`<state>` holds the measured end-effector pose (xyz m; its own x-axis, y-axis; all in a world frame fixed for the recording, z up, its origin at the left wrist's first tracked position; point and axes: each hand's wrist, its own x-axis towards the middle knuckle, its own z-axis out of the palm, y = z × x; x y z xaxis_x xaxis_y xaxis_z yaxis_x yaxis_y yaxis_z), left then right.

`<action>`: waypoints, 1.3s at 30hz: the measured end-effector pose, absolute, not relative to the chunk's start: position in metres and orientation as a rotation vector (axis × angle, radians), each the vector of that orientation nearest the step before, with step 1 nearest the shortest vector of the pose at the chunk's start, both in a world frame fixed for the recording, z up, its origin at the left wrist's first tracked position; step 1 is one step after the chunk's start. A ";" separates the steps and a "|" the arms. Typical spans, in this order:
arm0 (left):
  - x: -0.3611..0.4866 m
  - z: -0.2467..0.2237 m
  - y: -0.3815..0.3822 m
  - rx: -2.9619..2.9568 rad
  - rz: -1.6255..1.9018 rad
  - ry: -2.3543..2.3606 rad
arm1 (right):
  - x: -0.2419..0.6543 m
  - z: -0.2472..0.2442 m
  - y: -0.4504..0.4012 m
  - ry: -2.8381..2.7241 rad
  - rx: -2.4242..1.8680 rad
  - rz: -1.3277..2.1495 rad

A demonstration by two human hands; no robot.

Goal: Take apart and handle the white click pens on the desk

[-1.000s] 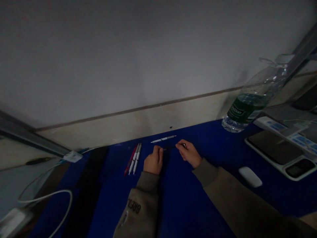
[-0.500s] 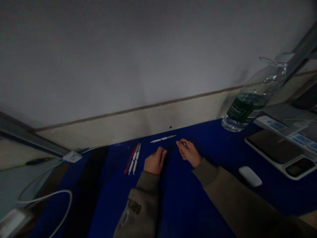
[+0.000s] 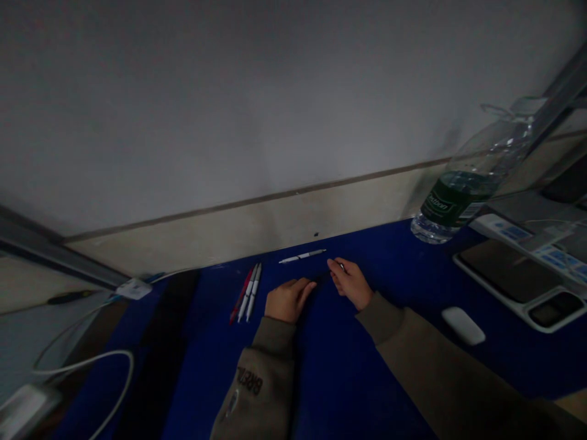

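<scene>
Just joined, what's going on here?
A person in an olive-brown sweatshirt is working bare-handed over a dark blue desk mat. The right hand pinches a slim dark pen, and the left hand sits near its other end. A slim white-and-grey pen lies just beyond, and three pens, one red, lie left of the left hand.
</scene>
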<state>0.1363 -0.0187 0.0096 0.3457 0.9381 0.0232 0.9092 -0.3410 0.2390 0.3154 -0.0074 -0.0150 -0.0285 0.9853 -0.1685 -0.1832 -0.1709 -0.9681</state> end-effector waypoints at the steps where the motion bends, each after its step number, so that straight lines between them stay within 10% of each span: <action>1: 0.136 0.010 -0.019 2.400 0.230 1.705 | 0.315 -0.015 -0.008 -0.997 -1.187 1.424; 22: 0.146 0.007 -0.028 2.488 0.105 1.640 | 0.315 -0.009 -0.024 -2.001 -1.167 0.846; 39: 0.152 0.020 -0.028 2.328 0.168 1.861 | 0.316 -0.019 -0.007 -1.142 -1.199 1.334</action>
